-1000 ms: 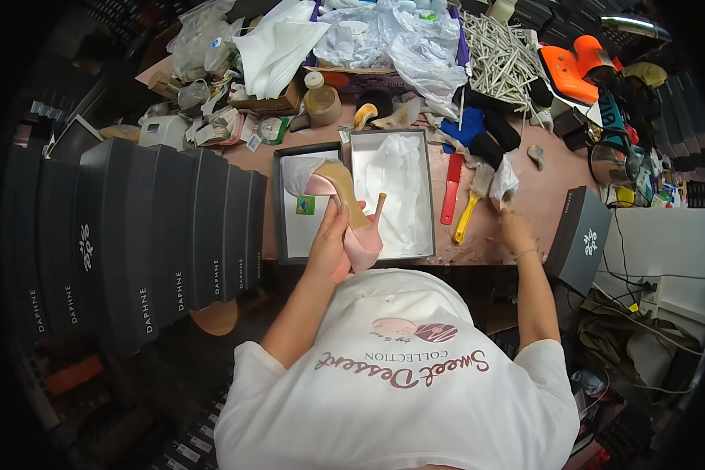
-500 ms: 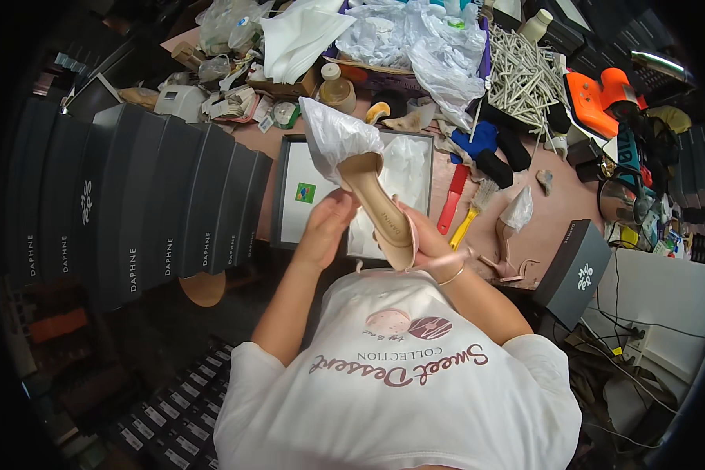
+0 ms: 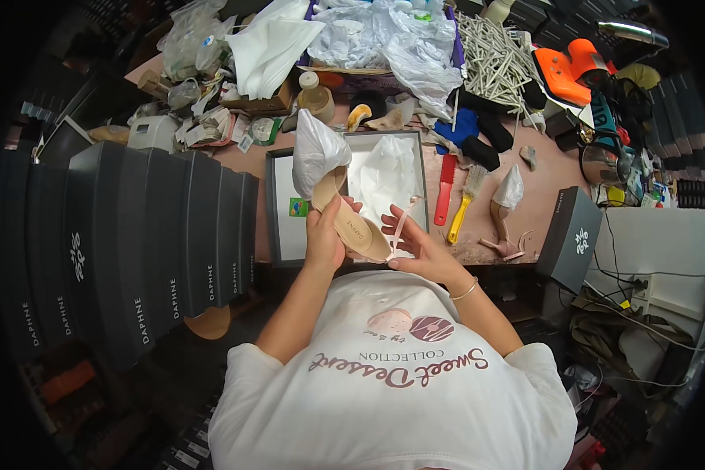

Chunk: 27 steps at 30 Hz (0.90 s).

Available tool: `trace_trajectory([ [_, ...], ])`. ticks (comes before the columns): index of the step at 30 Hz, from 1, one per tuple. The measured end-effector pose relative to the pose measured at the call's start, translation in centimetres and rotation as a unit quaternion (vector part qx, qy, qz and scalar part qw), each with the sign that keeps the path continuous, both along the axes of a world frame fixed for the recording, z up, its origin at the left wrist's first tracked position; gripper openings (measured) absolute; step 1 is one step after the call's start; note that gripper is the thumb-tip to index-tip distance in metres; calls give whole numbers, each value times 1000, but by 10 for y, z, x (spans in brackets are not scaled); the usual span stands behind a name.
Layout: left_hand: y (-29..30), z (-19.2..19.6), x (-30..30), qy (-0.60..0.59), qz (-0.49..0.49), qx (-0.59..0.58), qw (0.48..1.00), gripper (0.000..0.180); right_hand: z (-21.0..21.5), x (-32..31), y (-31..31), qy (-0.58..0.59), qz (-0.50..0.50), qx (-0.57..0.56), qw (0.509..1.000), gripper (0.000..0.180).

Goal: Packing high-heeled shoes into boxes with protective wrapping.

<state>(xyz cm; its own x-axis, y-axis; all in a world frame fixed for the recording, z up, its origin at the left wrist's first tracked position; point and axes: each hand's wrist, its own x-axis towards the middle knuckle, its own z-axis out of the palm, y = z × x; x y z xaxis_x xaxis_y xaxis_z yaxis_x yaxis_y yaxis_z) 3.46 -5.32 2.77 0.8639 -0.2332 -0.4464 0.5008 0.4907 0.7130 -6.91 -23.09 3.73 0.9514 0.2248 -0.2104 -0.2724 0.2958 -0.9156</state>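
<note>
Cluttered brown workbench (image 3: 540,200); open grey shoebox (image 3: 278,204) with white tissue mid-table; stacked dark boxes (image 3: 133,251) on her left; left hand (image 3: 325,235) wraps the beige heeled shoe (image 3: 352,227) above the box's near edge, fingers curled round it; right hand (image 3: 419,251) pinches its pink strap (image 3: 402,223).

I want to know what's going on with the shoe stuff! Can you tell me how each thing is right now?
Shoe: held up in both hands, toe stuffed with white paper.
Strap: loose, pinched by right hand.
Left hand: gripping the shoe's side.
Box: open, paper inside.
Second shoe: lying on table, stuffed.
</note>
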Motion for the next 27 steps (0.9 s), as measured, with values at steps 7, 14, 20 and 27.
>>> trace_trajectory([
  [7, 0, -10, -6, -8, -62, -19, 998, 20, 12, 6, 16, -53, 26, -174, 983, 101],
  [14, -13, -6, -40, 40, -110, -1, 993, 36, 20, 6, 38, -71, 79, -456, 883, 108],
  [20, -8, -43, 26, -293, -385, 318, 815, 58, 1, -64, -38, -50, -63, -311, 947, 90],
  [27, -90, -97, 108, -373, -303, 514, 710, 34, 16, -84, -62, 69, -145, -153, 975, 93],
])
